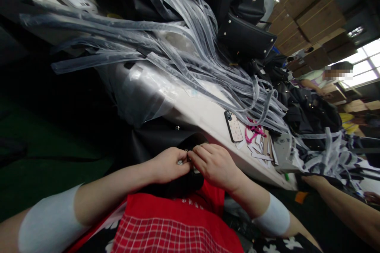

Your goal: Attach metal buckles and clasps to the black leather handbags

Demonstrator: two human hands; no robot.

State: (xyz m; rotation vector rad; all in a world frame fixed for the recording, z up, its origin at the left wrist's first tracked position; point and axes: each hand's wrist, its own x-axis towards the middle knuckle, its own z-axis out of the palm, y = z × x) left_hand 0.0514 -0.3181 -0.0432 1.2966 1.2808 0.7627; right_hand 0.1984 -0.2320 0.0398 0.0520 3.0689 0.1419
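Note:
A black leather-like bag [154, 137] lies in front of my body, its edge curving upward, with a small shiny metal stud [177, 127] on it. My left hand [170, 165] is closed at the bag, thumb and fingers pinched together. Opposite it, almost touching, my right hand [215, 166] also pinches the bag, fingers curled. Between the fingertips a small metal fitting [189, 157] shows; its exact kind is too small and covered to make out. The bag's lower part hangs in shadow above my red apron [178, 221].
Long plastic-wrapped straps [196, 39] are heaped across the white table [196, 112]. Near its edge lie a phone [233, 126], a pink ribbon [253, 130] and paper scraps [263, 148]. Black bags [246, 33] pile behind. Another person's arm [335, 201] reaches in at right; cartons [320, 6] stand farther back.

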